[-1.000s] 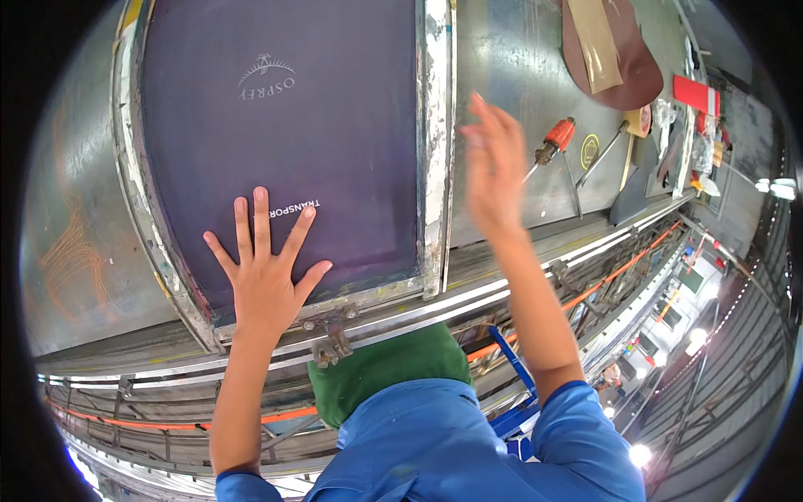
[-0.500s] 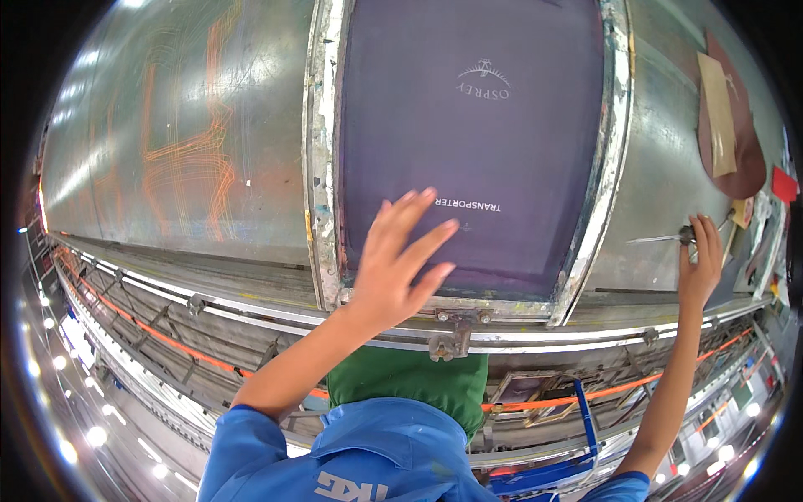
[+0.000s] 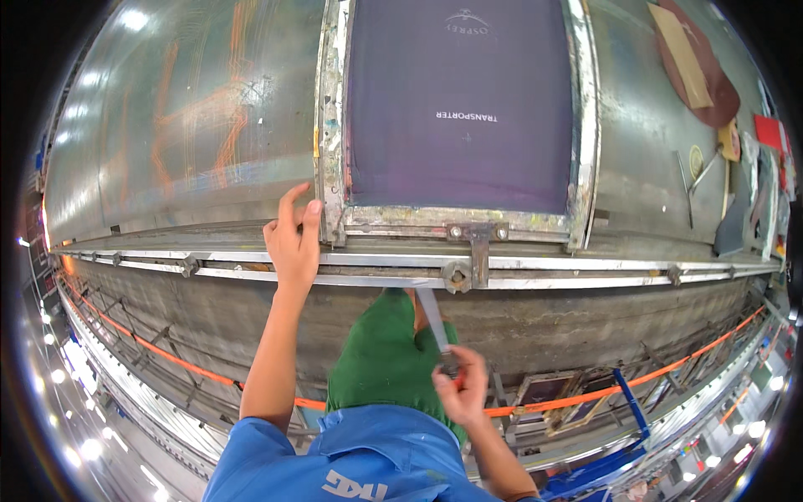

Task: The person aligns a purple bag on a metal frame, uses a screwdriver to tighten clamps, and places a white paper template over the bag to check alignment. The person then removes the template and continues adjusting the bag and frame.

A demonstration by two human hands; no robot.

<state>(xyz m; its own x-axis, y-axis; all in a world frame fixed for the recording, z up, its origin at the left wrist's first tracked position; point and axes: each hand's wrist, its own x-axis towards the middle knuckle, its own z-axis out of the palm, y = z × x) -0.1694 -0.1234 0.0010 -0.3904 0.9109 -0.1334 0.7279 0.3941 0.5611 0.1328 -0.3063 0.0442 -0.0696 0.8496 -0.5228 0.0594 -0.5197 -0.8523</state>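
A screen-printing frame (image 3: 585,109) with a dark purple mesh (image 3: 468,163) lies on the metal table, pale printed lettering on its mesh. My left hand (image 3: 293,247) is beside the frame's near left corner, over the table edge and rail, its fingers bent and apart with nothing seen in them. Low in front of my body, my right hand (image 3: 464,389) is closed around the dark and red end of a flat-bladed tool. Its long grey blade (image 3: 431,314) points away toward the rail; motion blur hides the exact kind.
A metal rail (image 3: 569,272) runs along the table's near edge, with a bracket and bolt (image 3: 457,276) below the frame. At the far right lie a brown-red sheet (image 3: 719,92), a wooden strip (image 3: 682,58) and thin tools (image 3: 691,186). Orange scribbles mark the left tabletop (image 3: 201,117).
My right hand has come from the tools on the right tabletop to my front, now holding the bladed tool. My left hand has left the mesh for the frame's left corner. The view has shifted.
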